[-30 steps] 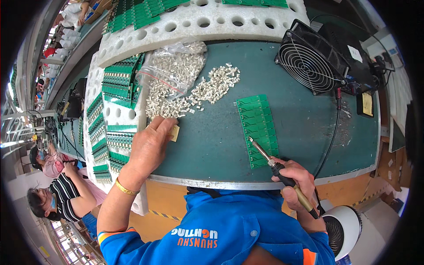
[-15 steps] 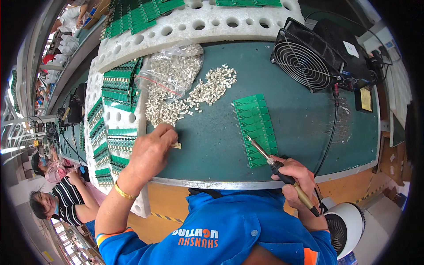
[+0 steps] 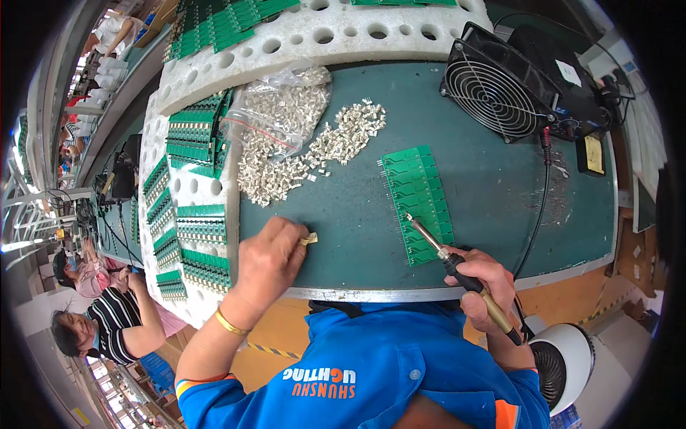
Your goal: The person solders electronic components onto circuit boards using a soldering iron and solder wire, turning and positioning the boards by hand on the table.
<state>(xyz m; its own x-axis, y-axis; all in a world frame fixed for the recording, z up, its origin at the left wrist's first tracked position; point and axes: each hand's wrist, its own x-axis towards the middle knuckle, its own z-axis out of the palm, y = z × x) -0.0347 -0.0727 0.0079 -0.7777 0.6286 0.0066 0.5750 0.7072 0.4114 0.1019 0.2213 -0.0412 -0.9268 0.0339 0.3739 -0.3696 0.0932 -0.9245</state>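
My left hand (image 3: 275,254), fingers pinched, holds a small pale-yellow piece (image 3: 310,239) over the mat (image 3: 336,222), below a heap of small white connectors (image 3: 343,136) that spreads from a clear plastic bag (image 3: 286,100). My right hand (image 3: 482,286) grips a soldering iron (image 3: 454,264) with a black and gold handle. Its tip is over a green circuit board panel (image 3: 421,186) with pins along its left edge; whether it touches cannot be told.
Foam slabs (image 3: 193,186) hold rows of boards (image 3: 200,222) at left and back. At right sit a black fan (image 3: 493,86), a yellow sponge (image 3: 592,154) and a cable. A white fan (image 3: 572,365) stands low right. Co-workers (image 3: 107,325) sit along the left.
My left hand has drawn down and right, away from the connector heap, with the pale piece in it. My right hand and iron have shifted only slightly.
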